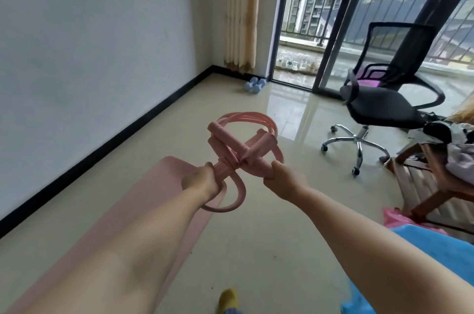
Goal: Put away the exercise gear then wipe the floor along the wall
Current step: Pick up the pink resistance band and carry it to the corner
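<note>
Fingers: both sets are curled tight round foam handles of the pink pull-rope exerciser (241, 152), so each hand is grasping it, nothing released.
Left hand: the left hand (198, 180) holds a handle low on the left of the bundle, with one tube loop hanging down past the wrist.
Right hand: the right hand (280, 180) grips a handle on the right, level with the other hand.
Gear in hand: the exerciser is held up in the air in front of the body, above the floor, its handles crossed at the middle and its tubes arched in a loop on the far side.
Step in hand: likely folding the exerciser into a compact bundle before stowing it.
Doing it well: bring the handles together side by side, gather the hanging loop in so it cannot snag, and keep the tubes slack, not stretched, lest they spring back.
Other gear: the pink yoga mat (143, 211) lies flat below the arms, near the wall (89, 44); blue dumbbells (254, 84) sit in the far corner by the curtain (241, 13).
Further out: an office chair (384, 98) stands at the right, well apart from the mat.
Still to do: mat, dumbbells, then wiping the floor (282, 249) along the wall.
</note>
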Demonstrator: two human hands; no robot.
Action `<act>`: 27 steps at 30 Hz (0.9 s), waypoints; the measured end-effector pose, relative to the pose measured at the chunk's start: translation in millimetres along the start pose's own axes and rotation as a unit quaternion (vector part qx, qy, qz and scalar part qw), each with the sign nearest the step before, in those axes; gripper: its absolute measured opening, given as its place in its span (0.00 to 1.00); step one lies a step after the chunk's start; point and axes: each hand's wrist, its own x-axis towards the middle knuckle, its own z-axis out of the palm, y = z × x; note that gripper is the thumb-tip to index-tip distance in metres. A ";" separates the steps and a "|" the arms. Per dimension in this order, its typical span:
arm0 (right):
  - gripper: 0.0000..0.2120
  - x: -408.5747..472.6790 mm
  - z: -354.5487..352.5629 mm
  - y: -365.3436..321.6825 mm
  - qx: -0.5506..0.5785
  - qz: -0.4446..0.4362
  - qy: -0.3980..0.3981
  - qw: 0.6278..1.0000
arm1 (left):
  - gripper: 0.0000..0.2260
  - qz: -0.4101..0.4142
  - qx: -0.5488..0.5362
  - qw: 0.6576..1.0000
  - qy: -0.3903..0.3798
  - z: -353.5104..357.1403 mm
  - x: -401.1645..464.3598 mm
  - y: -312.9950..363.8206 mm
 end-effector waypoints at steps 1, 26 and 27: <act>0.10 22.9 -6.8 5.0 -0.003 -0.001 -0.004 1.000 | 0.12 0.003 0.001 1.000 -0.006 -3.5 25.1 7.4; 0.18 624.4 -149.4 156.6 -0.042 -0.091 -0.035 0.994 | 0.11 -0.067 -0.029 0.997 -0.009 -63.9 606.7 205.3; 0.18 648.3 -148.4 153.6 -0.047 -0.102 -0.046 0.993 | 0.11 -0.074 -0.024 0.997 -0.013 -64.6 628.0 202.4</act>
